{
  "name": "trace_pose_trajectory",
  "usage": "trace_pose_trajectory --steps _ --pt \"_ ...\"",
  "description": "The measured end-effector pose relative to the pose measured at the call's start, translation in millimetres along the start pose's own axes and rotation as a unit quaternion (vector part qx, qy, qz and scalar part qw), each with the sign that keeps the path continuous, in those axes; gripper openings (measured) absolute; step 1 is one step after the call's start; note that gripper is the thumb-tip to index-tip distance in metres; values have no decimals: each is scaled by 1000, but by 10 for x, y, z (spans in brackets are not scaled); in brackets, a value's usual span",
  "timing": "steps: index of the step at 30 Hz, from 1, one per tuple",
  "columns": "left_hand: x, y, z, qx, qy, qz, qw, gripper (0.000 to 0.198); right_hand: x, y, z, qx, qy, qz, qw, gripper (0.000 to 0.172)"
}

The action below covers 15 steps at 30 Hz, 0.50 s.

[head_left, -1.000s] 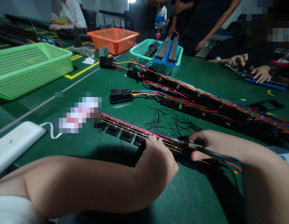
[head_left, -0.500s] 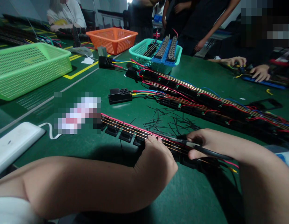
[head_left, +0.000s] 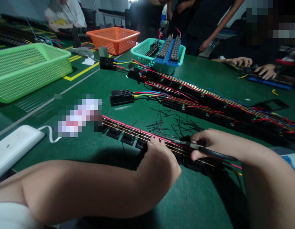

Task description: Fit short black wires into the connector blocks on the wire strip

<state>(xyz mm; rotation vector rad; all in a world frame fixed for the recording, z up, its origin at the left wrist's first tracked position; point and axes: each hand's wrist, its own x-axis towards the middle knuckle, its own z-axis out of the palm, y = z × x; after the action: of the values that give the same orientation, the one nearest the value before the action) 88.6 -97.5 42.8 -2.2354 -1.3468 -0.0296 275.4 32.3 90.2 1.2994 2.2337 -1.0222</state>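
Note:
A long wired strip of black sockets with red and copper wires lies across the green table in front of me. My left hand rests on the strip, fingers curled down onto the wires. My right hand is closed on a black-handled cutting tool, its metal tip lying along the strip toward my left fingers. A scatter of cut black tie ends lies just behind the strip.
More wired strips run diagonally at the right. A black connector block sits mid-table. A light green basket, an orange basket, and a teal basket stand behind. A white box is at left. Other people's hands work far right.
My right hand with the tool has slid a little left along the strip. My left hand stays in place. The view has shifted slightly.

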Motion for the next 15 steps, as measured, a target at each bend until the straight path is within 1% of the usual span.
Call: trace_pose_trajectory --steps 8,11,15 --pt "4 -14 23 -8 2 2 1000 32 -8 -1 3 14 -3 -7 1000 57" --pt "0 -5 30 -8 4 2 1000 31 3 -16 10 1 9 6 1000 59" --pt "-9 14 43 -14 -2 2 1000 31 2 -25 9 -14 5 20 1000 61"
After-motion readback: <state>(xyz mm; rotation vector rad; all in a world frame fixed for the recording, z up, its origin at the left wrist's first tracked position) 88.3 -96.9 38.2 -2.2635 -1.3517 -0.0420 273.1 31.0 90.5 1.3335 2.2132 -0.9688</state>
